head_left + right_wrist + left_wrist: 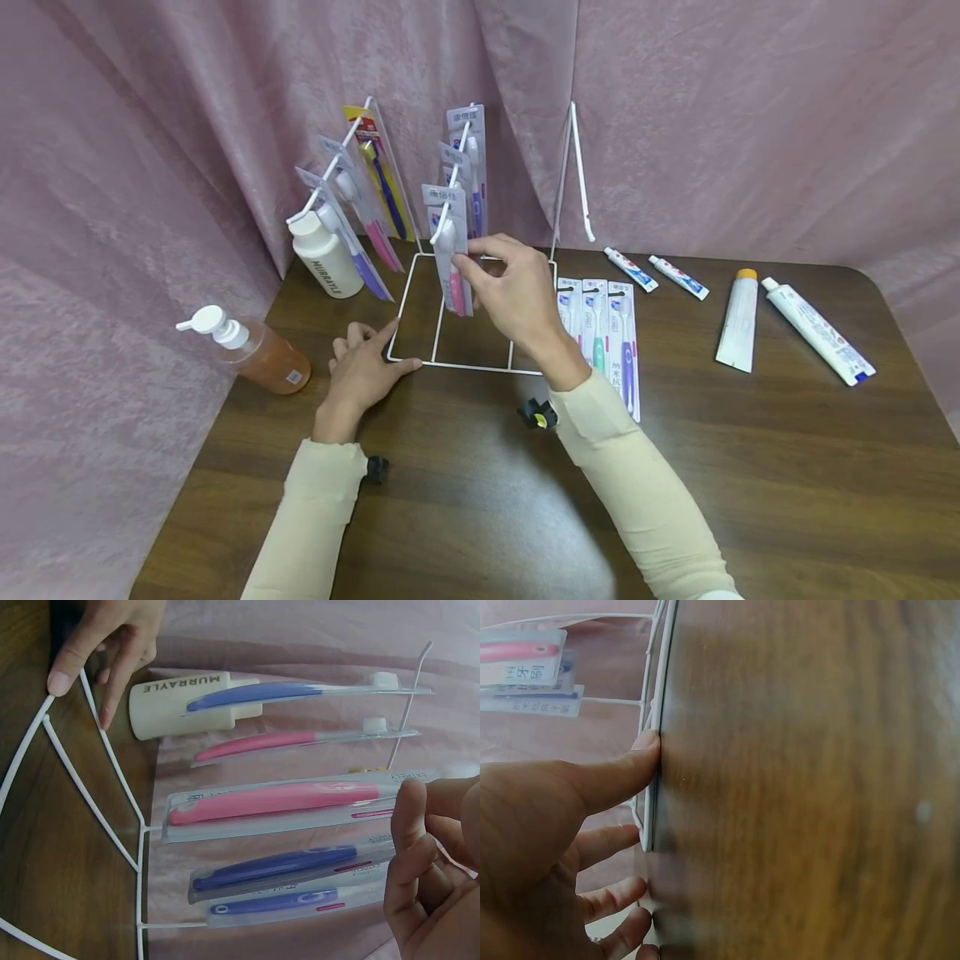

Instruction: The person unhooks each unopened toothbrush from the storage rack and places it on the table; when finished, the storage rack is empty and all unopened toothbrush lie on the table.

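Observation:
A white wire rack stands on the table, with packaged toothbrushes hanging from its left and middle hooks. My right hand pinches the edge of the front package on the middle hook, a pink toothbrush in clear plastic. Behind it on that hook hang purple-handled toothbrushes. My left hand rests at the rack's front left corner, fingers spread, thumb and index finger touching the base wires. On the left hook hang a purple toothbrush, a pink one and a blue one on a yellow card.
The right hook holds nothing. Beside the rack lie packaged toothbrushes, partly behind my right arm. Toothpaste tubes lie farther right. A white bottle and an amber pump bottle stand left. A pink curtain hangs behind.

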The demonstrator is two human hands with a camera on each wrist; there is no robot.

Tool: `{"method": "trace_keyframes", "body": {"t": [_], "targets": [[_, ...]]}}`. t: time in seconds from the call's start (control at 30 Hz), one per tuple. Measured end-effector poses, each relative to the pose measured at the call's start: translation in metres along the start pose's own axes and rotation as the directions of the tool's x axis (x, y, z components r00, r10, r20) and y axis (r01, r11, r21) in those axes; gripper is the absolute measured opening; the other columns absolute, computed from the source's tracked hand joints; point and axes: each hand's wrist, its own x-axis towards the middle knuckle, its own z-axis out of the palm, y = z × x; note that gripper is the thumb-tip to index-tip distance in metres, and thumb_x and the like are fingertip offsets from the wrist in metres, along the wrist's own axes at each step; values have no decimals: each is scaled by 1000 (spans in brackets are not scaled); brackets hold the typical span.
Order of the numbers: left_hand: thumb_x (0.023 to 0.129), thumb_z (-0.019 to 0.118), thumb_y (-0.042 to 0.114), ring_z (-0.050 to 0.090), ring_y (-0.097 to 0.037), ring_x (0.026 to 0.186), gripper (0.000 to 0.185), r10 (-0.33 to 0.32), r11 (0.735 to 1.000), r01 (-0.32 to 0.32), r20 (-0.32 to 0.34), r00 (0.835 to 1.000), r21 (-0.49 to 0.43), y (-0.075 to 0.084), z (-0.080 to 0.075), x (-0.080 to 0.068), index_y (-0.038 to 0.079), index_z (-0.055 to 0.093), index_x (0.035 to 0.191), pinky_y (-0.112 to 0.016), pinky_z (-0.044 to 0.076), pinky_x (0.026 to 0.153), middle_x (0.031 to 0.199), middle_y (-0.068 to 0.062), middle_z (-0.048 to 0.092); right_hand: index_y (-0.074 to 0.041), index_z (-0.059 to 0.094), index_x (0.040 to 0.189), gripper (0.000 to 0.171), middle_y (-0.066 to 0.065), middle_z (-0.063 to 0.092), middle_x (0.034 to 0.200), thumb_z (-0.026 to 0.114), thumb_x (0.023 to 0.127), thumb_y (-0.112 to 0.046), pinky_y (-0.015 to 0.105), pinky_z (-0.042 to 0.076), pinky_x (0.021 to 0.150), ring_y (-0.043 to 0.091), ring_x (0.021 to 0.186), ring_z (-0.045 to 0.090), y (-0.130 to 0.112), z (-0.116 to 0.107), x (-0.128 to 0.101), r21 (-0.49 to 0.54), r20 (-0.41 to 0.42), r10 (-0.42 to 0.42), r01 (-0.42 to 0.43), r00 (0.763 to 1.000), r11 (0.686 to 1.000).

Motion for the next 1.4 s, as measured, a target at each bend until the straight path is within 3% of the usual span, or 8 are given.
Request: {"method": "trace_keyframes", "body": {"t": [0.1, 0.3, 0.57, 0.77, 0.87, 1.07, 1.27, 1.4], "targets": [[108, 77, 52, 34, -47, 131, 91, -2, 1000, 2, -4, 1000, 1, 0, 0, 1, 20, 34, 182, -68, 38, 111, 155, -23, 37, 0, 88, 119, 21, 16, 85, 113, 84, 105, -14, 18, 48, 53, 3, 52, 68, 0, -1, -1, 13, -12, 3, -3, 1000, 1000], [106, 78, 53, 34, -47, 128, 92, 4, 1000, -4, -11, 1000, -11, 0, 1, 2, 21, 36, 181, -68, 37, 108, 153, -24, 37, 1, 88, 114, 16, 18, 87, 108, 86, 102, -11, 15, 52, 60, 25, 65, 78, -1, -8, -1, 25, -90, -10, 12, 996, 1000], [105, 79, 53, 34, -48, 127, 92, 5, 1000, -6, -20, 1000, -14, -1, 2, 3, 21, 37, 181, -69, 37, 106, 152, -24, 38, -3, 87, 111, 14, 24, 81, 81, 84, 104, -14, 18, 41, 51, 3, 50, 62, -3, -19, -2, 67, -109, 50, -42, 993, 997], [107, 78, 52, 34, -48, 130, 91, -3, 1000, 3, -11, 1000, -5, 1, 1, 0, 20, 36, 181, -70, 37, 110, 154, -24, 37, -2, 85, 114, 15, 18, 85, 99, 80, 107, -15, 19, 46, 55, 29, 60, 74, 5, -29, -9, 51, -46, 124, -122, 991, 991], [107, 77, 52, 33, -48, 132, 91, -7, 1000, 7, -7, 1000, 1, 1, 1, 0, 20, 34, 182, -70, 37, 112, 155, -23, 36, -3, 84, 116, 16, 17, 82, 94, 77, 109, -16, 23, 48, 60, 36, 62, 72, 13, -37, -15, 16, 15, 172, -172, 985, 985], [108, 76, 52, 33, -49, 133, 91, -9, 1000, 9, -9, 1000, 8, 0, 1, 2, 20, 34, 182, -70, 37, 112, 156, -24, 36, -6, 84, 115, 17, 9, 69, 81, 75, 110, -19, 27, 42, 53, 17, 55, 62, 42, -63, -27, -75, 89, 280, -274, 956, 959], [108, 76, 52, 34, -50, 133, 91, -9, 1000, 9, -6, 1000, 12, 2, 1, 0, 20, 34, 182, -71, 37, 113, 156, -23, 36, 2, 82, 121, 28, 0, 65, 88, 73, 112, -22, 23, 45, 57, 3, 60, 54, 70, -105, -41, -93, 42, 412, -406, 910, 909], [108, 76, 51, 34, -49, 133, 90, -9, 1000, 9, -4, 1000, 12, 2, 1, -1, 21, 34, 182, -70, 37, 113, 156, -24, 36, 3, 81, 127, 34, -5, 62, 86, 70, 115, -26, 23, 47, 61, 5, 68, 55, 87, -135, -52, -124, -1, 498, -494, 867, 861]]}}
